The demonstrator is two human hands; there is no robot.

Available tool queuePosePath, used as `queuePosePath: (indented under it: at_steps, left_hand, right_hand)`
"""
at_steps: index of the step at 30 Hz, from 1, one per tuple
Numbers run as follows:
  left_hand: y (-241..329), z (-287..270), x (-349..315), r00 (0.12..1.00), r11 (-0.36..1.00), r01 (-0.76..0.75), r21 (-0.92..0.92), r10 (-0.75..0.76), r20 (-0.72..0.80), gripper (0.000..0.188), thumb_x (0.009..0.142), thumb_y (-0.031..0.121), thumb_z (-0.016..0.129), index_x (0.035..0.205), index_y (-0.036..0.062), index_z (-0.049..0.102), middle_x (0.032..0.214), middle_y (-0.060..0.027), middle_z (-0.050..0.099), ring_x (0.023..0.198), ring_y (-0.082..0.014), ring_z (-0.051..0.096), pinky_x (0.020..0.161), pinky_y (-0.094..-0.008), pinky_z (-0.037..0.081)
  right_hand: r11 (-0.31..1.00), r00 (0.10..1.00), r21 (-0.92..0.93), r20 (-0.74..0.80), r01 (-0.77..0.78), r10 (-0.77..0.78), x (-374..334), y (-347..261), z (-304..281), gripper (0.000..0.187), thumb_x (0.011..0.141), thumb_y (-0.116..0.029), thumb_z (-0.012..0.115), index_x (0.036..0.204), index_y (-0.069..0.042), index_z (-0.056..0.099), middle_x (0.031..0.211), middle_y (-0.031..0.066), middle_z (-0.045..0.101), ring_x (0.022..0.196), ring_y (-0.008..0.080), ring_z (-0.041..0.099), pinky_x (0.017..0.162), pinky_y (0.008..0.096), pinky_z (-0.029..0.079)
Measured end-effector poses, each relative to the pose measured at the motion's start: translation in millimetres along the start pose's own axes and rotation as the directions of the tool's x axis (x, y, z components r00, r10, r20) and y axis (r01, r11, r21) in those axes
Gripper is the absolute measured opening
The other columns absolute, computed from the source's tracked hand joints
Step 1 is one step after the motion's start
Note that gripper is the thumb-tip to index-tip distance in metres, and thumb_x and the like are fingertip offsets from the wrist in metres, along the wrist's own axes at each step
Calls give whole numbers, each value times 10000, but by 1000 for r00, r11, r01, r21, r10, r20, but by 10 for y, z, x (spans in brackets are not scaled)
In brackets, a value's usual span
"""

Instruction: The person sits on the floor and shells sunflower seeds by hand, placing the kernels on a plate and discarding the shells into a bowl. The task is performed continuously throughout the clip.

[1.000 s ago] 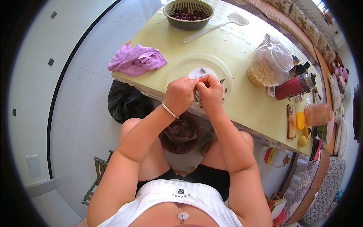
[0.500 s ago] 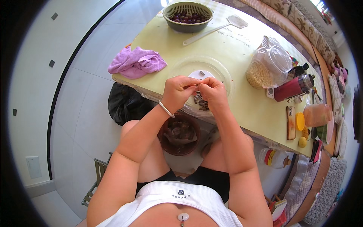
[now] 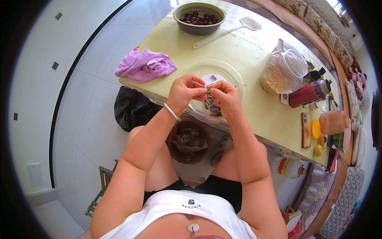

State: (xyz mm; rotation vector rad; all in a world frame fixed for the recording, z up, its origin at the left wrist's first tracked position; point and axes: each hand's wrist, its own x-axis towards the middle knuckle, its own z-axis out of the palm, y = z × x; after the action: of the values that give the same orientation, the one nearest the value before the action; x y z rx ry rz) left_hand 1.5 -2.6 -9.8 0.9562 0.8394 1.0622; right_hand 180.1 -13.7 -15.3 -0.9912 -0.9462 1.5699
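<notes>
Over a clear round plastic lid or tray (image 3: 235, 75) on the table, my two hands work close together. My left hand (image 3: 186, 92), a silver bangle on its wrist, pinches a small brownish piece (image 3: 208, 90) between thumb and fingertips. From the other side my right hand (image 3: 225, 97) also has its thumb and finger closed on that piece. Its exact kind is too small to tell. Beneath the fingers lie several dark, elongated striped pieces (image 3: 215, 110), partly hidden by my right hand. A white round item (image 3: 208, 78) rests in the tray with a similar piece on it.
A purple cloth (image 3: 145, 65), a basket of dark round fruit (image 3: 199, 20) and a white spatula (image 3: 223, 35) lie beyond. Rightward are a tub of pale pieces (image 3: 274, 79), a red bottle (image 3: 308, 95) and a phone (image 3: 305, 129). A brown bin (image 3: 190, 156) stands between my knees.
My hands have moved slightly apart and their fingers have opened out a little, so the small piece between the fingertips shows more. My left wrist has shifted slightly left.
</notes>
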Motion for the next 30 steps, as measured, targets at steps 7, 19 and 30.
queuePosePath:
  at_steps: [7,19,30]
  left_hand:
    - [5,110,-52,967,891,-240,386,253,17,143,853,-75,654,990,-37,668,935,-93,685,790,-144,700,700,-262,601]
    - [60,-219,102,904,512,-236,826,428,-7,67,818,2,686,869,-20,724,770,-109,710,683,-159,698,600,-277,538]
    - [-8,-295,206,847,274,-293,916,519,115,132,766,45,728,893,15,745,806,-137,676,752,-265,658,679,-335,513]
  right_hand:
    - [998,999,61,-3,-32,33,-13,23,23,54,868,-62,661,894,-25,630,682,-11,570,546,44,468,473,199,317]
    - [993,991,85,108,-83,74,-33,-74,-6,56,867,-45,655,913,-21,633,718,22,612,558,69,525,480,204,387]
    - [821,743,-555,491,-136,455,-521,-224,335,82,861,8,618,932,0,657,835,49,694,708,111,678,591,237,535]
